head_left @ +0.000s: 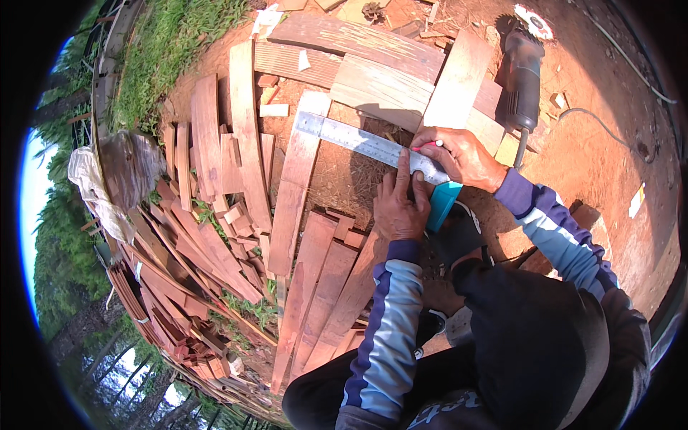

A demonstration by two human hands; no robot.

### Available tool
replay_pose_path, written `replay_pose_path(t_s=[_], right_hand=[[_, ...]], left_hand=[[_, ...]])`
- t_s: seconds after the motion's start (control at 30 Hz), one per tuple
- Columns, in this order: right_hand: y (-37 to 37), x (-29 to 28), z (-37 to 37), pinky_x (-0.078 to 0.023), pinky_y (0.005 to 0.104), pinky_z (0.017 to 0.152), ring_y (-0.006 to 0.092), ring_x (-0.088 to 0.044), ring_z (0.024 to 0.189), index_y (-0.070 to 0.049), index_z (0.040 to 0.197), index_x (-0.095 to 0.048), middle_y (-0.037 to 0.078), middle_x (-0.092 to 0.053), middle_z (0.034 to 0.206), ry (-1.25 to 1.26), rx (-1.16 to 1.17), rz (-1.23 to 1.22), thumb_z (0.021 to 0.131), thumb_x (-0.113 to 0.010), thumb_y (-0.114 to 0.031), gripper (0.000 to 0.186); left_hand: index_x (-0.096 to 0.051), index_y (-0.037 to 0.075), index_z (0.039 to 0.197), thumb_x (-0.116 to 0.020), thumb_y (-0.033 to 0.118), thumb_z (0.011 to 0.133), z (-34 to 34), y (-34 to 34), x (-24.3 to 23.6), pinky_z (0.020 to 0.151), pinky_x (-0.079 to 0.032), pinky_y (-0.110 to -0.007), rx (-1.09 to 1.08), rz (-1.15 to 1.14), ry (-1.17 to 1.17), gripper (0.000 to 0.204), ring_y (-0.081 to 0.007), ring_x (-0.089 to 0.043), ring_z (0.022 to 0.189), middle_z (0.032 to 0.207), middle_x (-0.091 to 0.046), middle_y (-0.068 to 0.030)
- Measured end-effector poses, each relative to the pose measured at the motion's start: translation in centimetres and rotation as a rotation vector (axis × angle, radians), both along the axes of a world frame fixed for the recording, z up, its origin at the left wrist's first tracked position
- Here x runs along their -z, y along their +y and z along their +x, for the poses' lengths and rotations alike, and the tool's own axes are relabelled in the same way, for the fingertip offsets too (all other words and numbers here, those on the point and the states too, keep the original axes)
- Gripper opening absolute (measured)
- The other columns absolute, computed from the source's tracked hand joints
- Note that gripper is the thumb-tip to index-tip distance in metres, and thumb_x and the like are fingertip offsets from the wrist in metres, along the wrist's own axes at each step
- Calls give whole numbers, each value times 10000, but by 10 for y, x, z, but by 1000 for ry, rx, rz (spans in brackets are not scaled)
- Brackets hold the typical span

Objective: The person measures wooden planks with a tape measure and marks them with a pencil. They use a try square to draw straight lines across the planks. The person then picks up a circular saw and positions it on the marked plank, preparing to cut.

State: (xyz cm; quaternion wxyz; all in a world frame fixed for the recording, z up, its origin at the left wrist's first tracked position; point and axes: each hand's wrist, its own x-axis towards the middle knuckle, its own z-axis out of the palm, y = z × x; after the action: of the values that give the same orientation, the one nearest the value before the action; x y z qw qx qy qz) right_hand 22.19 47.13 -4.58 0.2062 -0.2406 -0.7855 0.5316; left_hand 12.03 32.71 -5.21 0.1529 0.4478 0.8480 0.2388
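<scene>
A metal try square [373,147] with a teal stock [442,205] slants across the view, its far blade end over a reddish-brown plank [290,197]. Whether the blade rests on that plank, I cannot tell. My left hand [401,209] grips the square near its stock, index finger stretched along the blade and thumb at its edge. Close beside it, my right hand [466,158] pinches a slim red pen [428,145] with a white end, just above the blade. The pen's other end is hidden by my fingers.
An angle grinder [523,82] lies at the far right, its cord trailing over the dirt. Beside it is a red-and-white disc [534,21]. Boards [387,86] lie across the far side, with heaped wood strips [179,287] to the left. My shoe [459,233] is near the stock.
</scene>
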Motion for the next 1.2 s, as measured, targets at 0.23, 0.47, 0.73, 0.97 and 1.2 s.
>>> replay_pose_path(t_s=[0.23, 0.47, 0.73, 0.97, 1.2], right_hand=[[0, 1, 0, -533, 363, 759, 318, -669, 874, 1, 1034, -614, 149, -663, 951, 3, -10, 52, 895, -593, -3, 141], [4, -4, 1, -525, 376, 744, 341, -657, 849, 2, 1014, -609, 163, -654, 929, -20, -54, 72, 916, -570, -43, 115], [4, -11, 21, -483, 452, 696, 419, -593, 794, -6, 931, -538, 203, -582, 818, -105, -101, 95, 910, -514, -74, 75], [3, -20, 31, -459, 450, 668, 415, -556, 736, -12, 893, -502, 190, -530, 761, -104, -92, 27, 916, -492, -75, 68], [4, -17, 28, -454, 455, 670, 412, -543, 725, -8, 874, -497, 189, -517, 759, -101, -95, 56, 932, -473, -86, 101]], left_hand=[[-579, 170, 1339, -580, 306, 924, 1, 1, -2, 691, -516, -439, -3, -10, -5, 437, -351, -614, 803, 896, -610, -137], [-567, 175, 1351, -579, 303, 925, -1, 1, -1, 692, -516, -446, 1, 3, -23, 444, -356, -619, 806, 914, -616, -146], [-562, 183, 1354, -579, 304, 919, 0, 0, 1, 682, -521, -449, 3, 7, -9, 452, -359, -623, 796, 923, -621, -145], [-560, 200, 1356, -572, 320, 918, 2, 1, 0, 667, -519, -459, -15, -5, 0, 454, -365, -624, 787, 919, -622, -147], [-556, 202, 1359, -568, 326, 920, 1, 2, -2, 672, -515, -469, -6, -4, -14, 457, -371, -622, 790, 911, -617, -149]])
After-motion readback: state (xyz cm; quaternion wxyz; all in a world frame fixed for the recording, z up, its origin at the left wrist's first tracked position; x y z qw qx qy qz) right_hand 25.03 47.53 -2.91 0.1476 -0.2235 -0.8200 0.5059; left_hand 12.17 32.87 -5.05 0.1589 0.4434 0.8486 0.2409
